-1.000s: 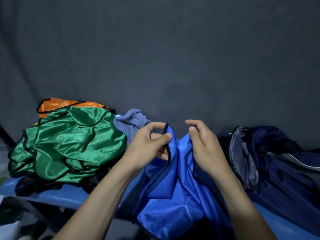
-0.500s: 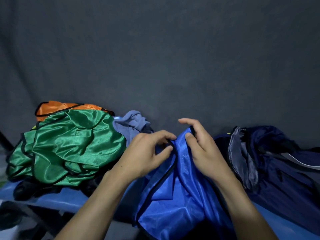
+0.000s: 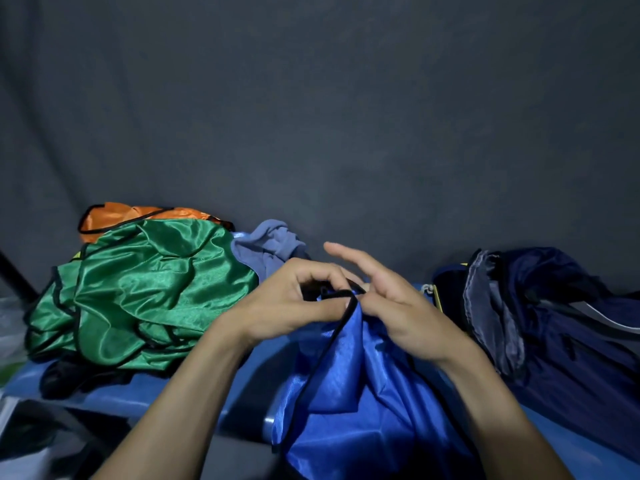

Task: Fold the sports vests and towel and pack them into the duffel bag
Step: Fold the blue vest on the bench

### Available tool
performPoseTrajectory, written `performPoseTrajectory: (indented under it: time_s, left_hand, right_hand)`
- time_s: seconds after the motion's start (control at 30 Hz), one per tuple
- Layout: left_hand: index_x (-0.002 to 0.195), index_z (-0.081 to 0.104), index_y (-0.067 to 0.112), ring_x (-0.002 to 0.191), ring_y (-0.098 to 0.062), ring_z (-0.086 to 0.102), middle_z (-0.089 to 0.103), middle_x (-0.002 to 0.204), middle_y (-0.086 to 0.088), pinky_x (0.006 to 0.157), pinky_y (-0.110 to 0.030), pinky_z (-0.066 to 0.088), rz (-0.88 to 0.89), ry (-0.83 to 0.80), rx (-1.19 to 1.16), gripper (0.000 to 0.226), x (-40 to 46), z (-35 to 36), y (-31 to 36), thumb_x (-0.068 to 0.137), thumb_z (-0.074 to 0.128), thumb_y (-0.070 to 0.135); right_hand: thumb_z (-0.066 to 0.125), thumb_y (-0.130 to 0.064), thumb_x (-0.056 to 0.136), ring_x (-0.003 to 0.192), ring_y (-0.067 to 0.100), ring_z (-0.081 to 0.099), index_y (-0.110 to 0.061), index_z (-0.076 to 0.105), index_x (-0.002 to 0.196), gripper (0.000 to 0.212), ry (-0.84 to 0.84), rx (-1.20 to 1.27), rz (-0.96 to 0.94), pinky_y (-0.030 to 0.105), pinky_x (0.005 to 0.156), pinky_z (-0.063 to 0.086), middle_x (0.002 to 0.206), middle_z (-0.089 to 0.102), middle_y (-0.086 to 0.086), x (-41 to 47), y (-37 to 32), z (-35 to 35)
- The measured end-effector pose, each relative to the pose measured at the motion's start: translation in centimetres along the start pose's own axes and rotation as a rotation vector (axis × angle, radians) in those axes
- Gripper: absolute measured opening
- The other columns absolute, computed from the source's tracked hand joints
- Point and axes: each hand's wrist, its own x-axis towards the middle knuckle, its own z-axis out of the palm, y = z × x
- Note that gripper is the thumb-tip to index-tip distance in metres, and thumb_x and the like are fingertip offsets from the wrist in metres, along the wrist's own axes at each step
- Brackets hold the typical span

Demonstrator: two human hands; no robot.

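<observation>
Far left: orange vest [image 3: 117, 216] at the back, mostly covered by the green vest [image 3: 145, 296], which lies crumpled in a heap on the blue surface [image 3: 114, 396]. Both have black edging. A dark garment [image 3: 65, 375] pokes out from under the green one; I cannot tell what it is.

Just right of the green vest: the towel [image 3: 270, 247], grey-blue, bunched up, behind my left hand and partly hidden by it.

Centre: my left hand [image 3: 294, 303], fingers [image 3: 322, 271] curled, thumb and forefinger clamped on the black-trimmed edge of the blue vest [image 3: 349, 403]. The trim bends over my thumb tip and runs down and to the left. The vest hangs below both hands and drapes over the near edge of the surface.

My right hand [image 3: 391, 306] sits just beside the left, nearly touching it at the vest's top edge. Its fingers are apart and mostly straight, forefinger lifted toward the back. The thumb area rests against the blue cloth; whether it pinches any of it I cannot tell.

Right: the duffel [image 3: 554, 323], navy, slumped on the surface, mouth toward me with grey lining showing. A yellow strip shows at its left edge.

Writing: no brand, label or lettering is legible on any item.
</observation>
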Motion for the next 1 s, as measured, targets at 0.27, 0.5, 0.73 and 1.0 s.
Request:
performPoseTrajectory:
  time_s: [0.27, 0.5, 0.73, 1.0]
  left_hand:
    - [0.068, 0.066, 0.018, 0.061, -0.012, 0.05, 0.059, 0.066, 0.0, 0.058, -0.029, 0.041, -0.108, 0.203, 0.139, 0.019, -0.3, -0.8, 0.3, 0.082, 0.076, 0.025]
    - [0.058, 0.048, 0.012, 0.056, -0.006, 0.037, 0.041, 0.057, 0.011, 0.056, -0.029, 0.031, 0.076, 0.501, 0.51, 0.036, -0.3, -1.4, 0.4, 0.078, 0.072, 0.031]
    - [0.056, 0.04, 0.016, 0.06, -0.009, 0.038, 0.038, 0.061, 0.009, 0.057, -0.031, 0.031, 0.147, 0.512, 0.569, 0.046, -0.2, -1.1, 0.5, 0.078, 0.08, 0.023]
    - [0.061, 0.057, 0.013, 0.061, -0.02, 0.046, 0.047, 0.066, -0.004, 0.057, -0.036, 0.036, 0.203, 0.512, 0.56, 0.04, -1.2, -1.4, 1.9, 0.082, 0.083, 0.037]
  right_hand:
    - [0.057, -0.001, 0.093, 0.06, 0.024, 0.036, -0.017, 0.057, 0.104, 0.019, 0.163, 0.106, -0.039, 0.033, 0.056, 0.031, 0.069, 0.049, 0.013, 0.3, 0.8, -0.5]
    - [0.055, -0.017, 0.085, 0.072, 0.026, 0.058, -0.027, 0.074, 0.076, 0.023, 0.244, -0.224, -0.083, 0.04, 0.07, 0.044, 0.079, 0.068, -0.002, 0.3, 0.5, -0.3]
    - [0.084, -0.045, 0.077, 0.077, 0.009, 0.064, -0.025, 0.069, 0.072, 0.026, 0.415, -0.398, -0.128, 0.019, 0.068, 0.043, 0.077, 0.067, -0.011, 0.6, 0.0, 1.7]
    - [0.066, -0.034, 0.079, 0.067, 0.012, 0.06, -0.022, 0.063, 0.065, 0.019, 0.482, -0.491, -0.16, 0.033, 0.065, 0.045, 0.07, 0.063, -0.009, 0.1, 0.1, 1.4]
